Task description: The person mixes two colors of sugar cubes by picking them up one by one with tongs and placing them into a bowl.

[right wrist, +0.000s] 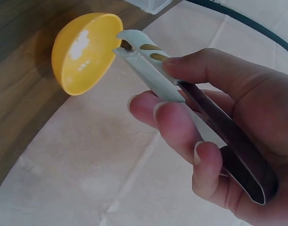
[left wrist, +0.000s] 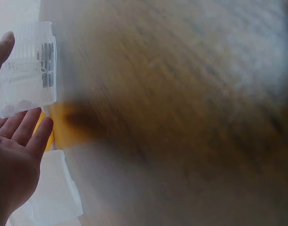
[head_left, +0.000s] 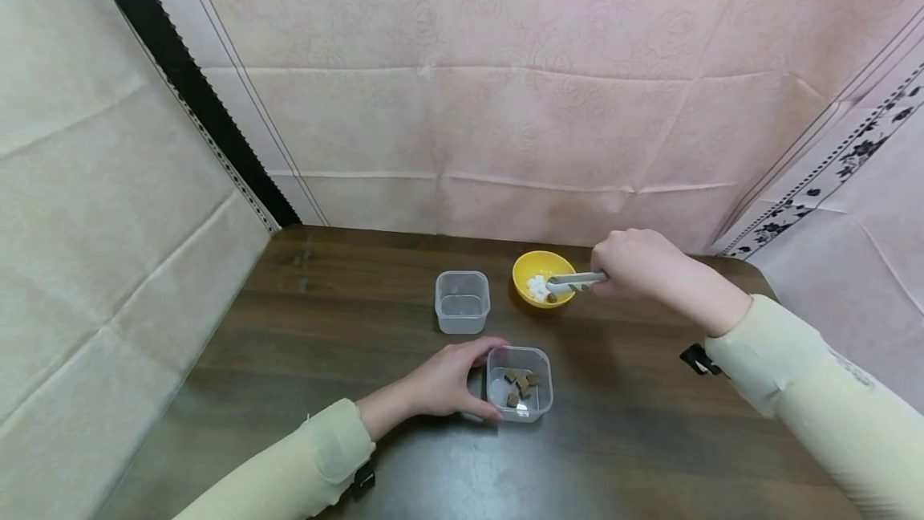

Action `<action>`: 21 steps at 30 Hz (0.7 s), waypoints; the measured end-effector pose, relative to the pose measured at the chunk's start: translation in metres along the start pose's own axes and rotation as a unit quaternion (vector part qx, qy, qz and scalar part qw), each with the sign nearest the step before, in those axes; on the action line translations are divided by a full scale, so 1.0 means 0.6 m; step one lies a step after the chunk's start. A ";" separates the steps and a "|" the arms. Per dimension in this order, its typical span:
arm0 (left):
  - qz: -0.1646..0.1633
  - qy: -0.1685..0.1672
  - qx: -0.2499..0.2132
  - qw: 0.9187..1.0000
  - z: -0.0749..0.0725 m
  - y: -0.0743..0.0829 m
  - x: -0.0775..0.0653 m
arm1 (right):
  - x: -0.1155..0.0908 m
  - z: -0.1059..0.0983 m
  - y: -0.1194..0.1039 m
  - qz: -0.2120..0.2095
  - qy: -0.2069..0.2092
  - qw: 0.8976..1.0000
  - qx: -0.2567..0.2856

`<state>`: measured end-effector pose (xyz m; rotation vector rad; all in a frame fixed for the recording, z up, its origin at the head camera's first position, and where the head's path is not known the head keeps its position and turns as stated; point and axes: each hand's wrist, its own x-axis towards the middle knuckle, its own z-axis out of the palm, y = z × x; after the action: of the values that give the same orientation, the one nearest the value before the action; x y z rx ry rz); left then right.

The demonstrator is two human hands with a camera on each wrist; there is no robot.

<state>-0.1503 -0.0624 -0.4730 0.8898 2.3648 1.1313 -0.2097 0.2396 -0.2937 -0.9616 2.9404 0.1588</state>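
My right hand [head_left: 638,263] grips a pair of small tongs [right wrist: 151,66] with pale tips and metal arms. Between the tong tips is a small brown piece [right wrist: 127,45], at the rim of a yellow bowl [right wrist: 64,61]. White pieces [head_left: 537,287] lie inside that bowl. My left hand [head_left: 447,379] holds a clear plastic container [head_left: 541,404] by its left side, thumb at the near corner and fingers at the far one. Several brown cubes [head_left: 523,383] lie on the container's bottom. The left wrist view shows the container [left wrist: 28,70] between thumb and fingers.
A second clear plastic container [head_left: 462,323] stands left of the bowl, behind my left hand, with nothing visible inside. All of it rests on a dark wooden table [head_left: 325,359]. Pale cloth [head_left: 505,119] hangs behind the table and at both sides.
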 end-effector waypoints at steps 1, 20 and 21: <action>0.000 0.000 0.000 1.000 0.000 0.000 0.000 | 0.002 0.001 0.001 0.003 -0.005 1.000 0.000; -0.002 0.002 -0.003 1.000 0.003 -0.002 0.000 | 0.067 0.018 0.014 0.055 -0.134 0.989 -0.030; 0.000 0.003 -0.002 1.000 0.004 -0.002 0.000 | 0.070 0.020 0.014 0.058 -0.143 0.988 -0.030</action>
<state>-0.1498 -0.0617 -0.4753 0.8859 2.3670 1.1390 -0.2484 0.2232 -0.3078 -0.7046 2.7393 0.3587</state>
